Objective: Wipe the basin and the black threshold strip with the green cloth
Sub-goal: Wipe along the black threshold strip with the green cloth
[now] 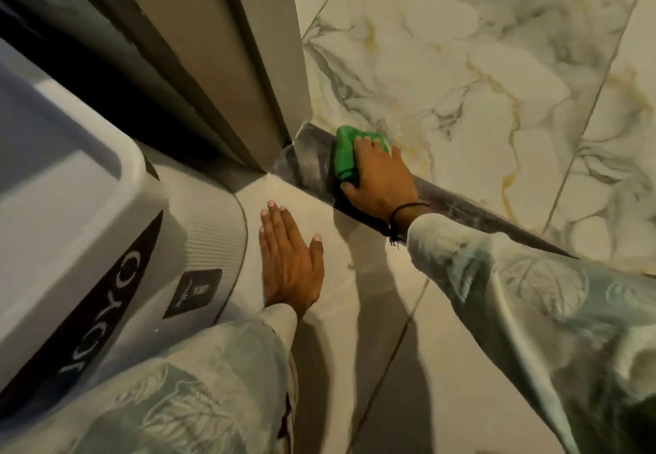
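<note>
The black threshold strip (472, 210) runs diagonally across the floor from the door frame toward the lower right; it looks dusty and streaked. My right hand (381, 178) presses the bunched green cloth (346, 153) onto the strip near the door frame end, fingers curled over the cloth. My left hand (289, 258) lies flat on the cream floor tile, fingers together, holding nothing. No basin is in view.
A grey and white appliance (88, 226) with a black band and label stands at the left, close to my left hand. A grey door frame (248, 63) rises above the strip's end. Marble-patterned tiles (479, 63) lie beyond the strip.
</note>
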Motion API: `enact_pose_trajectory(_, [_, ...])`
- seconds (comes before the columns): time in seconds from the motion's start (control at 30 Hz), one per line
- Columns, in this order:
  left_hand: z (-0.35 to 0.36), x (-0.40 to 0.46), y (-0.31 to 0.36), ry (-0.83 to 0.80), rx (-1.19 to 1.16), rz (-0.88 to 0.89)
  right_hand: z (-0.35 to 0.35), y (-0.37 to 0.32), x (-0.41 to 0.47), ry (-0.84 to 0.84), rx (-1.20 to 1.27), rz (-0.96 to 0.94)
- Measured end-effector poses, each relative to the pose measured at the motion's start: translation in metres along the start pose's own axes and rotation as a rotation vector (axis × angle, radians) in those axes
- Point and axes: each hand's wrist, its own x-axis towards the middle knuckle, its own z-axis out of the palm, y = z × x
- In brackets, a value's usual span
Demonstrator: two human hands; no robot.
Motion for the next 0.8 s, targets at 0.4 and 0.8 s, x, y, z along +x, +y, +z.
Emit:
enact_pose_trajectory(0.4, [0.038, 0.011, -0.008, 0.191, 0.108, -0.012, 0.078, -0.049, 0.060, 0.238, -0.111, -0.044])
enact_pose_trajectory(0.8, [0.037, 0.011, -0.004, 0.190, 0.120, -0.021, 0.073, -0.040, 0.080, 0.218, -0.130, 0.073])
